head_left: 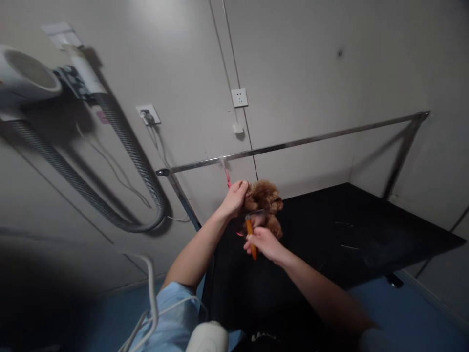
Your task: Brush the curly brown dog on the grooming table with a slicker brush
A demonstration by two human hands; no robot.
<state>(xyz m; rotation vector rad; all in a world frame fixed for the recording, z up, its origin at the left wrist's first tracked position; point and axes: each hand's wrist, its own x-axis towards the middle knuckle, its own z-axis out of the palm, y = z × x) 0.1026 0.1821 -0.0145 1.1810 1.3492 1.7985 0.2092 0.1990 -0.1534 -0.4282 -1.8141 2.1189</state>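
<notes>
A small dog with curly brown fur (266, 193) is on the black table (311, 244), close to its left end. My left hand (236, 196) is closed on the dog's upper left part; which body part is under the fingers I cannot tell. Wrapped round the orange handle of a slicker brush (250, 234), my right hand (264, 243) is just below and in front of the dog. The brush's wide head is at the dog's fur, and its pins are hidden. A pink strap (227, 176) hangs from the metal rail beside my left hand.
The metal rail (293, 143) spans the table's far side on two posts. On the left wall hang a white dryer (31, 73) and its grey ribbed hose (124, 137). Sockets (240, 98) are on the wall. A white device (208, 337) with a cable is near my body.
</notes>
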